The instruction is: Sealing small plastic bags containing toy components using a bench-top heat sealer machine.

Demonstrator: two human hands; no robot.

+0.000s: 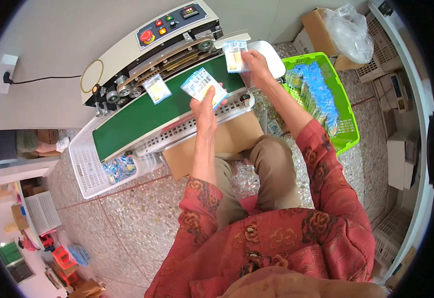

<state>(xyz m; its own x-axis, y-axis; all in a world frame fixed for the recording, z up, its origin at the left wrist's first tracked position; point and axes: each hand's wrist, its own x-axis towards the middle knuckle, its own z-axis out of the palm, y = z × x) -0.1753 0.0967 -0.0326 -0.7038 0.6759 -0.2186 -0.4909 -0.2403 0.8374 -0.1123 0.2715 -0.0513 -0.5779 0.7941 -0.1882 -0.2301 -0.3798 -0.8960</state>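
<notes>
1. Left hand (204, 107) fingers closed on a blue-edged packet (204, 87).
2. Right hand (255, 62) fingers pinch a second packet (236, 55) at the sealer's (142, 44) intake.
3. Green belt (147, 116) beneath; third packet (156, 89) left of the fingers.
4. Green basket (348, 124) lies right.

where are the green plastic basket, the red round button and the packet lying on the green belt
green plastic basket (350, 130), head view, right rim
red round button (147, 36), head view, its cap
packet lying on the green belt (157, 89), head view, its middle
</notes>
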